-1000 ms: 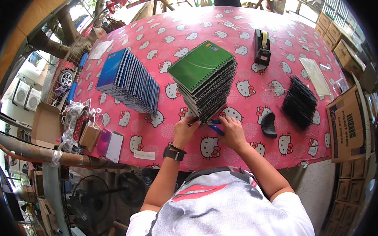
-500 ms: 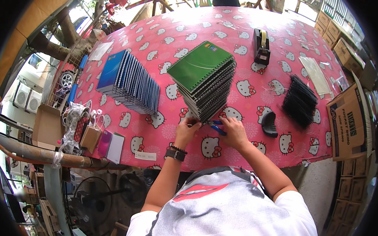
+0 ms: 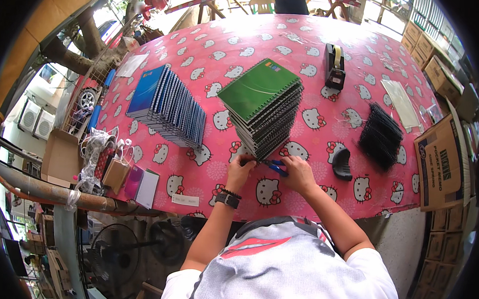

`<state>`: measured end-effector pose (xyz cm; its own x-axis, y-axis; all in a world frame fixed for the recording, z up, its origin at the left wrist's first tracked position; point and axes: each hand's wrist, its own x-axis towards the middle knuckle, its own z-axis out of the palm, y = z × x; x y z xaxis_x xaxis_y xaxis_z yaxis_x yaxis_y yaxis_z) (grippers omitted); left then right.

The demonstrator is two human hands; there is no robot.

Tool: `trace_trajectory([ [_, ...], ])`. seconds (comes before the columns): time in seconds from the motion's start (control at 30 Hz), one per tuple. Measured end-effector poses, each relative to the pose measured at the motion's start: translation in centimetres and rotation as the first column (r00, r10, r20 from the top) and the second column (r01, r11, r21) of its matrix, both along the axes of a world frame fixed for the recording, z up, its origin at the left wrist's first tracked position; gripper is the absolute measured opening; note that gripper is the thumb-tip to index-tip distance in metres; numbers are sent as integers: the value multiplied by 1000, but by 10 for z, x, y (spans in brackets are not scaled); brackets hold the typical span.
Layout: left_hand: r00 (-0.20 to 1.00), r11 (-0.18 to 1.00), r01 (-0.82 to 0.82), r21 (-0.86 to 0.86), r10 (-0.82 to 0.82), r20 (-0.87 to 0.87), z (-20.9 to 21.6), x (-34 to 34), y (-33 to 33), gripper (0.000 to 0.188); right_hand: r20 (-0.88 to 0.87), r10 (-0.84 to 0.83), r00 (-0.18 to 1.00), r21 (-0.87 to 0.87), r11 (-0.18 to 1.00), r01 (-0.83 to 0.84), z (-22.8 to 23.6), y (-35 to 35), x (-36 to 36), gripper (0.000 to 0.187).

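A tall stack of green-covered spiral notebooks point(image 3: 260, 91) stands in front of me, its black coils facing right. Blue-handled pliers point(image 3: 276, 167) are gripped in my right hand point(image 3: 299, 175), their jaws at the near bottom corner of that stack. My left hand point(image 3: 240, 173) is at the same corner, fingers bent together beside the plier tips. Whatever it pinches there is hidden. To the left stands another stack of spiral notebooks with blue covers point(image 3: 147, 89).
A black tape dispenser point(image 3: 335, 68) stands farther back. Rightward lie a curved black object point(image 3: 342, 164), a pile of black plastic coils point(image 3: 380, 137) and a cardboard box point(image 3: 441, 158). A small purple-and-white box point(image 3: 141, 186) and a paper slip point(image 3: 185, 199) lie near the left front edge.
The whole view has shifted slightly, so the table sits a little lower. Both hands stay at the green stack's near corner, with the pliers still in my right hand.
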<state>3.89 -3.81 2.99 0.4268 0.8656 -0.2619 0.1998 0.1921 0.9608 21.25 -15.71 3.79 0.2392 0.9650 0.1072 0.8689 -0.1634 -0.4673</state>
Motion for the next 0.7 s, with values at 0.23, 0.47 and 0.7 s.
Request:
trace_trajectory([
  [0.23,997,997,53,64,-50,-56,-8,2,-1,20,148,1,989,76,997,-12,3,4,-8,44],
  [0.47,999,997,35,69,-35,-2,-13,-1,0,21,-24,-15,1000,-61,998,14,-2,2,-4,35],
  [0.7,997,994,58,89,-54,-48,-12,-5,2,20,273,-36,961,156,988,-7,5,3,-7,36],
])
